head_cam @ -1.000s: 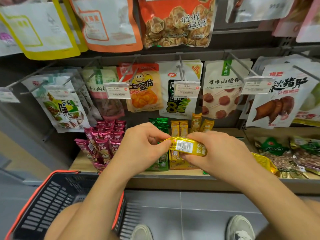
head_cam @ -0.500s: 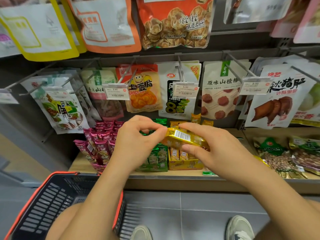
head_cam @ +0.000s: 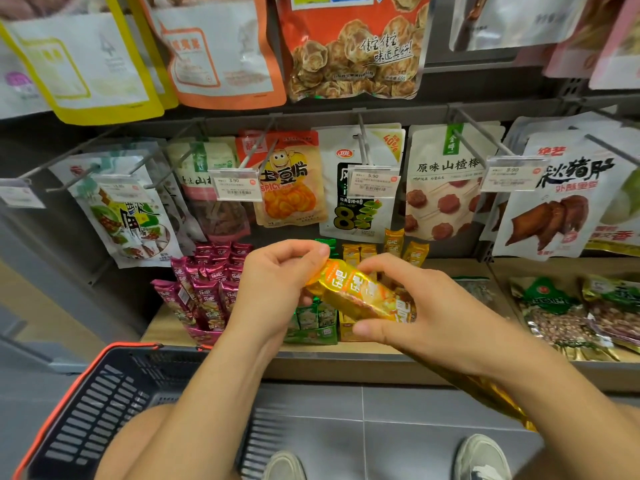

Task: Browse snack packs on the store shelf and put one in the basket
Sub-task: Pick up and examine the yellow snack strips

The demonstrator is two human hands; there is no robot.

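The left hand (head_cam: 277, 289) and the right hand (head_cam: 422, 306) both pinch 1 yellow snack pack (head_cam: 356, 292) above the black basket (head_cam: 114, 403), fingers curled round it.

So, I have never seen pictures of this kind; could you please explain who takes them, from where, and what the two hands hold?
There is no machine here: a person wears one wide camera on the head, looking forward and down, so you see their own arms. All pictures come from that view. The left hand and right hand both grip a yellow snack pack, one at each end, in front of a wooden shelf. On the shelf stand magenta packs and green packs; larger bags hang on hooks above, with price tags. A black basket with an orange rim is at the lower left, under the left arm. The pack is not yet in it.
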